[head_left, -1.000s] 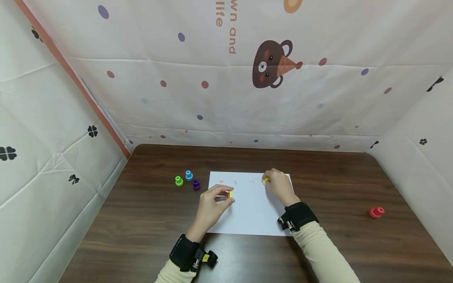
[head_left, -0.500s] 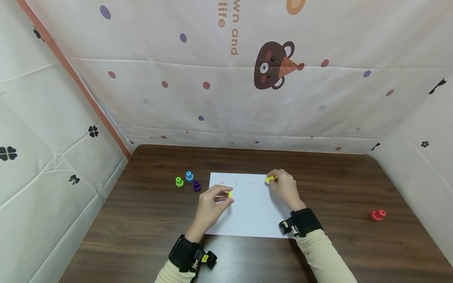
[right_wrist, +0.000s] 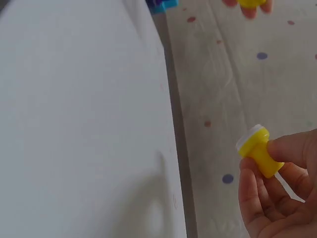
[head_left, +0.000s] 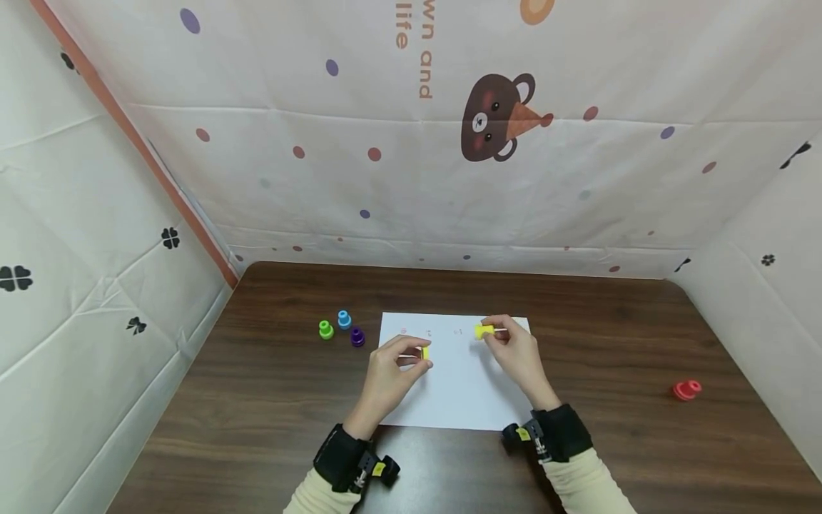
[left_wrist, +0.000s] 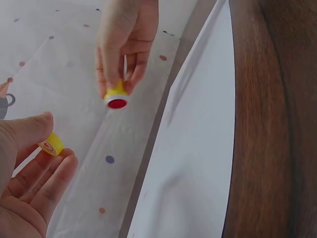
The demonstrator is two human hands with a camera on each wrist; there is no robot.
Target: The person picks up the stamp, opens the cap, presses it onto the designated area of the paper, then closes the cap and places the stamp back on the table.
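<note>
My right hand (head_left: pixel 519 357) pinches a yellow toy stamp (right_wrist: pixel 262 156) above the upper right part of a white paper sheet (head_left: pixel 462 392). The stamp is tilted sideways; its red face with a white rim shows in the left wrist view. Between thumb and fingertips, my left hand (head_left: pixel 388 378) holds the stamp's small round yellow cap (left_wrist: pixel 52 144), over the sheet's left side. Cap and stamp are apart, with the cap's round printed end visible. Small faint reddish marks (head_left: pixel 458 332) run along the top of the sheet.
Left of the sheet stand a green stamp (head_left: pixel 325 330), a blue stamp (head_left: pixel 344 320) and a purple stamp (head_left: pixel 357 337). A red stamp (head_left: pixel 686 390) is far right on the brown wooden table (head_left: pixel 257 400). A patterned cloth (head_left: pixel 276 193) hangs behind the table.
My right hand has drawn back toward me and turned the yellow stamp sideways, away from the paper's top edge. My left hand has shifted slightly right, still holding the cap.
</note>
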